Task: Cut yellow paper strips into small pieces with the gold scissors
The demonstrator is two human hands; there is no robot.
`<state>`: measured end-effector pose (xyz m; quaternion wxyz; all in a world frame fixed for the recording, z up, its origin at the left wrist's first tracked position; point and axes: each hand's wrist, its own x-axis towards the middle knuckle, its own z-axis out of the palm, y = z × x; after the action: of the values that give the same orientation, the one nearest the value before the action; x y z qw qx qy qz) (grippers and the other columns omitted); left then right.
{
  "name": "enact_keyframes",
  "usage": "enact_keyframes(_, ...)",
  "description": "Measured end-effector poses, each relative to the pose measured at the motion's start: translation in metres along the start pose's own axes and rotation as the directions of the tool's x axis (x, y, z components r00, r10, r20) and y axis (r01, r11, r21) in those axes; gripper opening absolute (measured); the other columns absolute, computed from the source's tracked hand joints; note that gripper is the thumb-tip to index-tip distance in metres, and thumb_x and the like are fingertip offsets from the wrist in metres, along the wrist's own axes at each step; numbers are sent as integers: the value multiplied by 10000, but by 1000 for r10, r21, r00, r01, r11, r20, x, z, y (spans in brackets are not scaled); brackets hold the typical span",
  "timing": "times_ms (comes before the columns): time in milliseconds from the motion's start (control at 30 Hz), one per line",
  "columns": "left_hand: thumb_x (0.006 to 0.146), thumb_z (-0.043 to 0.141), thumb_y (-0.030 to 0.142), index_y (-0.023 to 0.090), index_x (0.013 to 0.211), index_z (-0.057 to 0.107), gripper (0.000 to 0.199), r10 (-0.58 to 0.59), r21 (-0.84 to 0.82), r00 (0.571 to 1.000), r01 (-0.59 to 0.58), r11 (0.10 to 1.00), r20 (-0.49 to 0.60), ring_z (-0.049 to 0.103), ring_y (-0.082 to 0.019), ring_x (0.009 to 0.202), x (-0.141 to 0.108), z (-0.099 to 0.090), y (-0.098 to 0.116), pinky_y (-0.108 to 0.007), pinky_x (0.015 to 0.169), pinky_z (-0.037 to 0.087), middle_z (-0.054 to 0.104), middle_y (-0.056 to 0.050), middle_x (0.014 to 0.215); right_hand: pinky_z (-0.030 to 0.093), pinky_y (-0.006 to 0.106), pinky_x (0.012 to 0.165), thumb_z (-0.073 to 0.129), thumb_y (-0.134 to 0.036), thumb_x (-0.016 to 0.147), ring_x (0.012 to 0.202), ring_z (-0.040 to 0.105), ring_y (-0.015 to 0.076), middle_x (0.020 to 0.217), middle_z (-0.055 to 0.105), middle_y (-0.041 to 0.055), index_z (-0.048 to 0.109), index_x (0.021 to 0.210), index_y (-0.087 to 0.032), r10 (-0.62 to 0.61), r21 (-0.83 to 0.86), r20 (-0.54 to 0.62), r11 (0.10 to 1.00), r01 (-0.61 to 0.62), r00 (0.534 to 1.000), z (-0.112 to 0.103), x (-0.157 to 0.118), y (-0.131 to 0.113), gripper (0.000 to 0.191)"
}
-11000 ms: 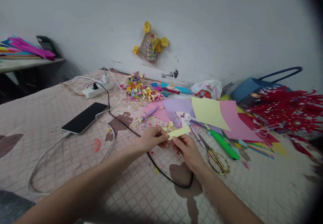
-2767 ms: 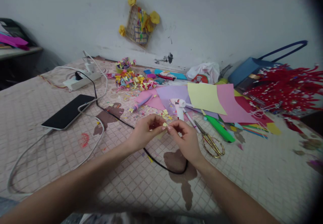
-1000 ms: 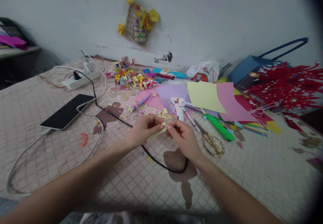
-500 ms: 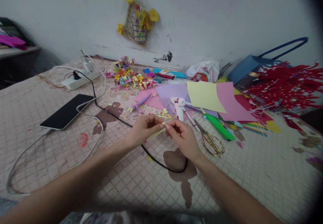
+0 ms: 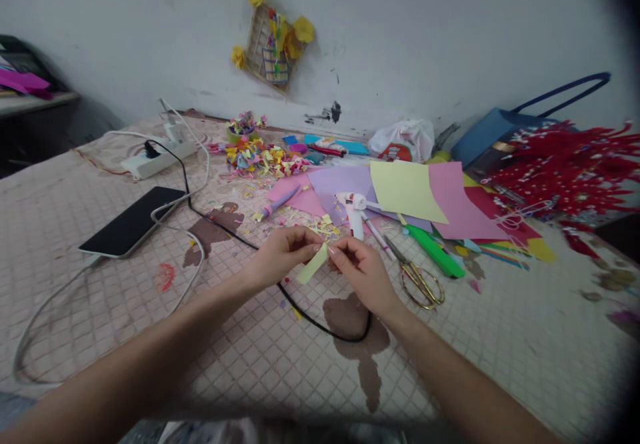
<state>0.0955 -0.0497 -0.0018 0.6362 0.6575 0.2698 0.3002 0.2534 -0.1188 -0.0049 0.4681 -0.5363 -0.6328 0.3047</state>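
Left hand [image 5: 286, 255] and right hand [image 5: 364, 275]: grip of each pinched on pale-yellow paper strip [image 5: 312, 265]; gold-handled scissors [image 5: 421, 284] at four o'clock of strip, on surface [image 5: 240, 364].

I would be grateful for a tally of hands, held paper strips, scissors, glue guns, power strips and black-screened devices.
Left hand, right hand: 2
Paper strip: 1
Scissors: 1
Glue gun: 1
Power strip: 1
Black-screened device: 1
Total: 7
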Motion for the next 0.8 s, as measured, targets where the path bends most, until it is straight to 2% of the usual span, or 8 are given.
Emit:
enact_keyframes(167,705,635,267,88,786,604,199,1,26,1000,-1,1000,-18,538,-97,631,-1,1,4,-211,591,418,607,-33,714,395,223,549,475,-291,859,596,486,117,647,524,-5,553,744,-173,3,4,17,1000,-3,1000,0,-1,0,183)
enact_keyframes(333,707,627,268,87,760,594,191,-47,-30,999,47,998,-19,534,-89,605,-1,3,7,-208,584,420,596,-19,678,401,224,546,415,-321,890,585,495,116,628,520,-6,542,740,-175,17,69,35,997,-20,999,0,-1,-2,245)
enact_keyframes(433,706,623,268,87,764,586,194,-52,-37,998,51,998,-31,521,-80,581,-1,3,5,-200,566,413,579,-7,653,402,224,549,444,-322,876,583,494,115,626,521,-8,541,726,-173,18,81,40,996,-21,999,0,-1,-2,233)
enact_keyframes(567,716,618,279,88,765,587,199,-26,17,998,27,1000,-54,508,-77,578,-1,4,2,-186,532,396,571,-9,662,401,226,548,491,-299,852,587,494,115,634,536,-6,556,733,-170,14,50,22,999,-15,1000,0,-1,-1,187)
enact_keyframes(800,751,589,276,93,790,594,187,63,100,998,-62,993,-8,506,-77,585,-2,2,1,-183,526,401,583,-21,686,397,222,534,496,-293,846,569,483,110,614,521,-13,552,712,-172,0,29,14,1000,0,1000,0,-1,-1,189)
